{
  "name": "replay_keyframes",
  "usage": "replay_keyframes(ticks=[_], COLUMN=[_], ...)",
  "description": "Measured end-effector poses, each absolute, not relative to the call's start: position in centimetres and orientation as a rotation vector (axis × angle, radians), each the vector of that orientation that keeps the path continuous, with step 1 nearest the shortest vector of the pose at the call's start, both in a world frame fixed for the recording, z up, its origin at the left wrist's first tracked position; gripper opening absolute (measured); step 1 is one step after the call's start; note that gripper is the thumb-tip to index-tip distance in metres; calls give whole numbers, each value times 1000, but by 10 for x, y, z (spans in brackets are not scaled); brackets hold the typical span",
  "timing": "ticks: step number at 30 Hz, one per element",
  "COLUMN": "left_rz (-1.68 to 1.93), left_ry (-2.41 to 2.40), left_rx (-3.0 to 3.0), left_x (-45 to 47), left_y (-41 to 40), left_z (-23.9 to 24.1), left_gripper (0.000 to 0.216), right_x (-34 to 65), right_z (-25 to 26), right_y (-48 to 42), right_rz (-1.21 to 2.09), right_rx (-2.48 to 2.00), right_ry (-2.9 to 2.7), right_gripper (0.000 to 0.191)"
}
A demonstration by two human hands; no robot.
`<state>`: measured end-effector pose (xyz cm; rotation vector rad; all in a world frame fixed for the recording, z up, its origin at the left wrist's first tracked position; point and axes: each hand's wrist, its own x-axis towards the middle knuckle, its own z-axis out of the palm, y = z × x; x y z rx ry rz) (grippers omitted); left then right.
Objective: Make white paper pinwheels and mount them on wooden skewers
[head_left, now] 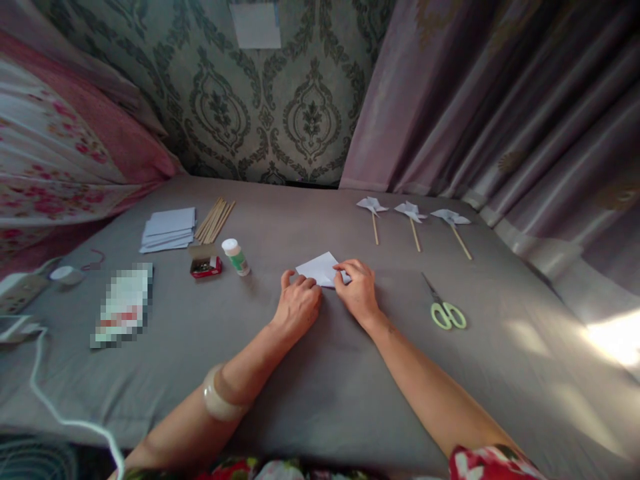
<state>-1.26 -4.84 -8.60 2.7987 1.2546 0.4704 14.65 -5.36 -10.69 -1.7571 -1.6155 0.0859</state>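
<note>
A folded piece of white paper [320, 268] lies in front of me, its pointed corner facing away. My right hand [357, 290] pinches its right side between thumb and fingers. Curled fingers of my left hand [300, 300] press at its near left edge; the fingertips are partly hidden. To the right rest scissors [443, 310] with pale green handles. A white-capped glue bottle [235, 257] stands left of the paper, beside an open small red box [205, 267] of small metal pieces. Farther back on the right are three white paper pinwheels [411, 212] on wooden sticks.
A stack of white paper [169, 229] and several wooden sticks [215, 220] lie at the back left. A blurred packet [123, 305], a power strip [23, 291] and a white cable [65, 421] are on the left. Curtains [450, 100] hang along the right.
</note>
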Motion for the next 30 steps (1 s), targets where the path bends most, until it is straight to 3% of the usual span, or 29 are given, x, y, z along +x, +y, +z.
replay_keyframes(ticks=[7,24,30], left_rz=[547,658,650], left_ry=[1251,1339,1064], left_rx=[2813,2850,2978], left_x=[-14,-25,-16], left_y=[-46,-34,-39], left_z=[-87,-90,-91], left_gripper=[27,27,21], right_x=[170,153,142], right_z=[-104,-91,-87], right_y=[-49,-59,-64], right_rz=[198,273,347], right_rx=[-2026,-2187,-2222], right_ry=[-1370,-1548,-1625], right_gripper=[26,26,29])
